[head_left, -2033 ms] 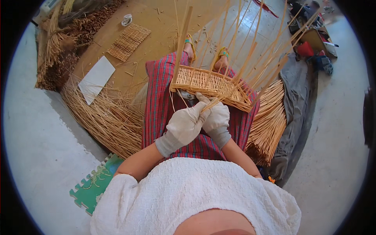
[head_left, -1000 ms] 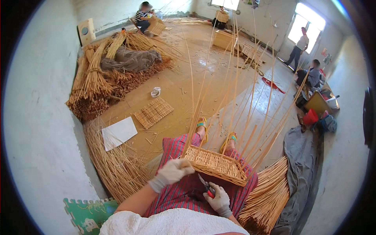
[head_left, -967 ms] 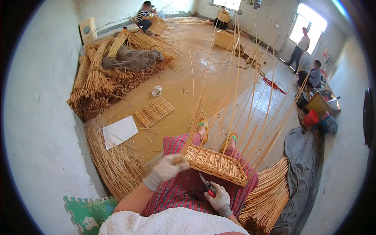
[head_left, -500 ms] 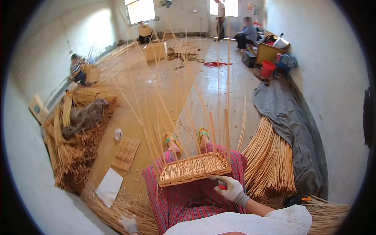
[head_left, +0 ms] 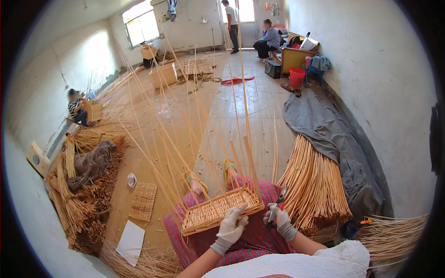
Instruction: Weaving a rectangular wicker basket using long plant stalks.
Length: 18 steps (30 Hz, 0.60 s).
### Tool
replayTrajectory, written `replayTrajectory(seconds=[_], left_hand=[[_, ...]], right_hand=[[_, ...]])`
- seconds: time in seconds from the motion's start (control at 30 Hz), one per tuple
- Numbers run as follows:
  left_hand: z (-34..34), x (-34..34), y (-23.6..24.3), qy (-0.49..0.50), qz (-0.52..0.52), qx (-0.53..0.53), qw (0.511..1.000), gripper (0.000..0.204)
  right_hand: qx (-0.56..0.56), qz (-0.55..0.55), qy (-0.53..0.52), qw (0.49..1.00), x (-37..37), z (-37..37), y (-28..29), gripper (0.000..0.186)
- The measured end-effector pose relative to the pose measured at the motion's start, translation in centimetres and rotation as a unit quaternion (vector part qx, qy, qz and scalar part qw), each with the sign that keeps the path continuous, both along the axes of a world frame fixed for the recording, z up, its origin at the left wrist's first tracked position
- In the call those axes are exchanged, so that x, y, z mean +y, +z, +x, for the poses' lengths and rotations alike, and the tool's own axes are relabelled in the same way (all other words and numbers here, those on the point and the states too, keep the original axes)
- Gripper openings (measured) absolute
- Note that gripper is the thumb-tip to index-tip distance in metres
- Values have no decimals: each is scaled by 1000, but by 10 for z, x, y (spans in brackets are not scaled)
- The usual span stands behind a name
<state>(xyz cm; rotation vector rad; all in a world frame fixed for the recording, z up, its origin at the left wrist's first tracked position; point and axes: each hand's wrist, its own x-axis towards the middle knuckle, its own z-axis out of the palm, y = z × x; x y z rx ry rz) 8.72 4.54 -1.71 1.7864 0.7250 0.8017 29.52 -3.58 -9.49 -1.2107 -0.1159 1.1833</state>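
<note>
A shallow woven wicker basket (head_left: 218, 207) lies across my lap on a striped red cloth (head_left: 178, 238), with long thin upright stakes (head_left: 160, 173) rising from its sides. At the basket's near rim is my left hand (head_left: 230, 230), in a white glove, its fingers closed against the weave; their tips are partly hidden. To the right of the basket, my gloved right hand (head_left: 281, 221) grips red-handled pruning shears (head_left: 280, 199), with the blades pointing up and away.
A large bundle of peeled willow rods (head_left: 313, 185) lies right, partly under a grey cloth (head_left: 320, 125). More bundles (head_left: 79, 185) line the left wall. A woven panel (head_left: 143, 201) and white sheet (head_left: 131, 243) lie on the floor. Several people work or stand farther off.
My left hand has come up from the rods at the lower left to the basket's near rim. My right hand has drawn back from the rim with the shears, now blades up.
</note>
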Motion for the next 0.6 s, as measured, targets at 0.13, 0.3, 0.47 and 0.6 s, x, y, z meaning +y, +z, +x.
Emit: replayTrajectory(seconds=[0.13,0.3,0.47,0.6], left_hand=[[54,11,-40,-51,-206,-63,975,69],[89,32,-66,-82,-74,50,993,73],[101,28,-52,-44,-423,-88,901,58],[104,24,-45,-24,-449,-76,890,47]], right_hand=[[-15,29,36,999,-5,6,-12,34],[14,15,33,999,1,15,-23,34],[19,69,46,996,4,9,-18,32],[13,59,42,997,3,6,-5,29]])
